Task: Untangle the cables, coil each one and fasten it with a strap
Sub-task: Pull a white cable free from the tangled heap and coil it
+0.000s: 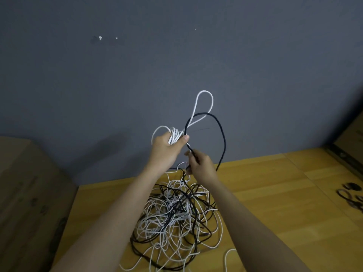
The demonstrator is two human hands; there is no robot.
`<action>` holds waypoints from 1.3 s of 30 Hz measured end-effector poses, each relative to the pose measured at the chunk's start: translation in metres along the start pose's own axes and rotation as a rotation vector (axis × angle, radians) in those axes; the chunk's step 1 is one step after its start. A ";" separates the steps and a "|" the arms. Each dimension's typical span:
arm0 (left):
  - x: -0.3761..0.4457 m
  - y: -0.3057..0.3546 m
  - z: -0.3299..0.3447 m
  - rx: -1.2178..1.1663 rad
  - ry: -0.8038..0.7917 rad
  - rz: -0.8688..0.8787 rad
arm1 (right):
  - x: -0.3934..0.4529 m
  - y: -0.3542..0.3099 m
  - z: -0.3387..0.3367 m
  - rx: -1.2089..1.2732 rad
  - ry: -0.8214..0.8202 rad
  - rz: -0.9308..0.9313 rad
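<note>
Behind everything stands a grey wall (137, 75), with a few small pale chips in its paint. Below it runs the wooden floor (275, 193), and on that floor, between my forearms, lies the big tangle of cables (176, 216), white and black strands looped through one another. To my left sits a cardboard box (29, 193), blurred at the edge of view. Far right on the floor lie some small dark looped straps (351, 195), well apart from the tangle; they are too blurred for me to say more.

Raised in front of the wall, my left hand (167, 150) is curled round a bundle of white cable coils (174, 137), thumb pressed across them; one white loop (204, 107) stands up above the hand. Just beside and below it, my right hand (200, 163) pinches a black cable (223, 142) between curled fingers. That black cable arcs up across the white loop, then hangs down at my right toward the floor.
</note>
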State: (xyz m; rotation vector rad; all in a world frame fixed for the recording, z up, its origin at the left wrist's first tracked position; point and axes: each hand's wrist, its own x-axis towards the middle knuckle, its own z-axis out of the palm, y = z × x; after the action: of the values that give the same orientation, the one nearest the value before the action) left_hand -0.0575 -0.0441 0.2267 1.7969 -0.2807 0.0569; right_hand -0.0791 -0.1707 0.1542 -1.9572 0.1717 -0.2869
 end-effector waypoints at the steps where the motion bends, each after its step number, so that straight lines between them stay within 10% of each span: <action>1: 0.000 -0.001 -0.001 0.026 0.010 0.009 | -0.001 0.000 -0.001 0.152 0.002 0.059; 8: 0.012 -0.006 -0.011 0.220 0.145 0.100 | -0.016 -0.001 -0.018 0.467 -0.092 0.105; 15: 0.029 -0.009 -0.013 0.321 0.153 0.063 | -0.010 -0.046 -0.060 -0.105 0.051 -0.191; 29: 0.085 0.100 -0.027 0.098 0.194 0.021 | 0.048 -0.179 -0.151 0.387 0.440 -0.339; 39: 0.102 0.185 -0.037 -0.095 0.305 0.165 | 0.062 -0.249 -0.168 0.894 0.416 -0.469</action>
State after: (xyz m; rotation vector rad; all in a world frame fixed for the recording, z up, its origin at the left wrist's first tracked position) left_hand 0.0051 -0.0652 0.4307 1.6410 -0.2077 0.4241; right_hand -0.0698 -0.2367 0.4536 -1.0070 -0.1419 -0.9077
